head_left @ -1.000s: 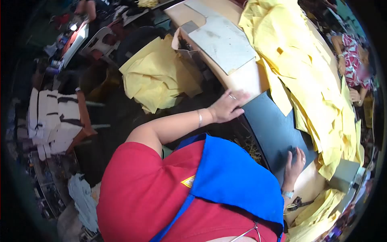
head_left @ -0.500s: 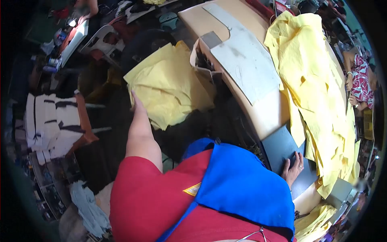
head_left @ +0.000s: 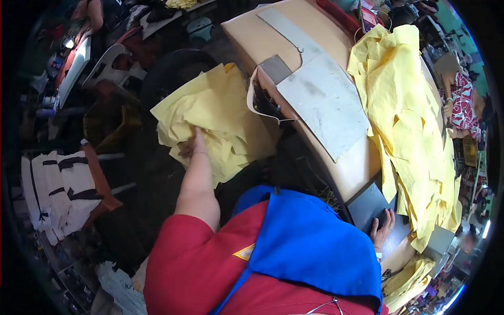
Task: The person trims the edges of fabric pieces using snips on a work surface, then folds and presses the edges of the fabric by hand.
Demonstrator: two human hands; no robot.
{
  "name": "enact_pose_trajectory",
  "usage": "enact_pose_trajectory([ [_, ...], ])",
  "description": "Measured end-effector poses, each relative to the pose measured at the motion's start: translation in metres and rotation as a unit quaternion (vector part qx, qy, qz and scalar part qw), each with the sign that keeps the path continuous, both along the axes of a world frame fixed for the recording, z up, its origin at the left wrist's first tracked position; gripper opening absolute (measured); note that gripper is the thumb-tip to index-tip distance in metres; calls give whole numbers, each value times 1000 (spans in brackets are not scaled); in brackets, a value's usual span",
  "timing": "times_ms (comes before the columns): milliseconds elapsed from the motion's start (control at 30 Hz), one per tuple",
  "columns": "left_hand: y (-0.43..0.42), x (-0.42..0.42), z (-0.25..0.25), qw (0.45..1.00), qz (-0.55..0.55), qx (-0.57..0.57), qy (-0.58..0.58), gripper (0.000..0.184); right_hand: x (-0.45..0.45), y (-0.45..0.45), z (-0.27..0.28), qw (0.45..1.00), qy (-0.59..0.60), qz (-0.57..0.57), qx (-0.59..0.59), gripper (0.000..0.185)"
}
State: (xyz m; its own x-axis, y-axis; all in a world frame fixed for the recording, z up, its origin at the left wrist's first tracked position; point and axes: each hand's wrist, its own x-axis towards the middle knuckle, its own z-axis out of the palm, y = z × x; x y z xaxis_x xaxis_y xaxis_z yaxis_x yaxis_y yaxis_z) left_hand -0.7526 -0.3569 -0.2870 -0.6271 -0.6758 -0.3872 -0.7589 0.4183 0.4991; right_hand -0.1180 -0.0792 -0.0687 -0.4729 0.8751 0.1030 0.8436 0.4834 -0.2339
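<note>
My left hand (head_left: 191, 146) reaches into a stack of yellow sheets (head_left: 231, 121) left of the table, its thumb and fingers closed on the near edge and partly hidden by folds. On the dark panel (head_left: 362, 207) at the table's near end, my right hand (head_left: 383, 230) lies flat with its fingers apart, holding nothing. A long heap of yellow sheets (head_left: 399, 94) covers the right side of the table beyond it. The flat grey board (head_left: 325, 100) rests on the tabletop (head_left: 278, 31) between the two yellow piles.
An open pouch (head_left: 262, 100) hangs at the table's left edge. White pieces with black strips (head_left: 63, 184) lie at far left. A grey box (head_left: 438, 242) and more yellow sheets (head_left: 407, 283) are at lower right. A person in a patterned top (head_left: 464, 102) is beyond the table.
My left hand has left the table edge and moved left onto the yellow stack, then further in, closing on its sheets. My right hand stays on the dark panel. The camera view has shifted.
</note>
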Motion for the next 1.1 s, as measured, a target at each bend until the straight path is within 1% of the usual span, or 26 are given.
enact_pose_trajectory([
  [100, 18, -4, -8, 1000, -9, -21, -11, 117, 1, 3, -3, 1000, 1, 7, 1, 51],
  [233, 35, -11, -16, 997, 2, -81, -11, 107, 0, 1, 0, 1000, -4, 7, 4, 51],
  [300, 41, -13, -21, 995, -4, -104, 3, 103, 0, 0, 1, 1000, 0, 0, 3, 51],
  [367, 44, -15, -30, 994, -37, -97, 36, 98, 0, 0, 0, 1000, 5, -8, -3, 50],
  [400, 40, -17, -36, 993, -70, -67, 67, 96, -2, -1, 0, 1000, 6, -11, 1, 50],
  [467, 33, -21, -43, 976, -165, 39, 137, 79, -3, -3, 2, 1000, 10, -15, 3, 49],
  [500, 31, -19, -35, 959, -211, 89, 168, 70, -3, -3, 2, 1000, 11, -13, 9, 49],
  [533, 30, -21, -26, 943, -163, 209, 200, 64, -3, -2, 3, 1000, 12, -10, 13, 49],
  [567, 31, -19, 2, 912, -113, 322, 227, 58, -3, -2, 2, 1000, 12, -7, 14, 49],
  [600, 30, -20, 16, 866, -60, 430, 249, 53, -2, -1, 0, 999, 30, -12, 8, 48],
  [633, 3, -62, -12, 842, -76, 493, 203, 50, -1, -1, -1, 999, 30, -17, 5, 49],
  [667, -14, -89, -2, 838, -117, 493, 204, 49, -2, -2, 0, 999, 29, -22, 1, 49],
  [700, -4, -72, 74, 839, -117, 488, 212, 48, -2, -2, 0, 999, 28, -28, -2, 49],
  [733, 6, -63, 132, 803, -150, 528, 234, 47, 1, -1, -3, 999, 33, -19, 6, 49],
  [767, 16, -56, 188, 786, -186, 557, 194, 45, 1, -2, -3, 999, 30, -20, 4, 49],
  [800, 19, -61, 219, 768, -209, 579, 178, 43, 0, -2, -1, 999, 28, -23, 4, 49],
  [833, 32, -65, 249, 752, -289, 556, 205, 40, -1, -3, 0, 999, 27, -31, 7, 49],
  [867, 48, -46, 290, 730, -313, 562, 231, 41, -3, -4, 1, 999, 27, -38, 14, 50],
  [900, 63, -42, 318, 746, -319, 532, 243, 44, -4, -5, 2, 999, 38, -33, 10, 50],
  [933, 75, -45, 333, 725, -330, 552, 246, 44, -4, -4, 3, 998, 47, -36, 9, 50],
  [967, 100, -28, 361, 712, -350, 555, 250, 45, -3, -4, 6, 998, 56, -40, 8, 51],
  [1000, 125, -3, 392, 713, -338, 558, 255, 45, -4, -4, 8, 997, 55, -45, 8, 51],
  [1033, 138, -11, 406, 687, -373, 586, 213, 41, -5, -5, 11, 997, 54, -50, 7, 52],
  [1100, 168, -25, 419, 652, -425, 602, 179, 44, -4, -7, 12, 997, 60, -53, 12, 52],
])
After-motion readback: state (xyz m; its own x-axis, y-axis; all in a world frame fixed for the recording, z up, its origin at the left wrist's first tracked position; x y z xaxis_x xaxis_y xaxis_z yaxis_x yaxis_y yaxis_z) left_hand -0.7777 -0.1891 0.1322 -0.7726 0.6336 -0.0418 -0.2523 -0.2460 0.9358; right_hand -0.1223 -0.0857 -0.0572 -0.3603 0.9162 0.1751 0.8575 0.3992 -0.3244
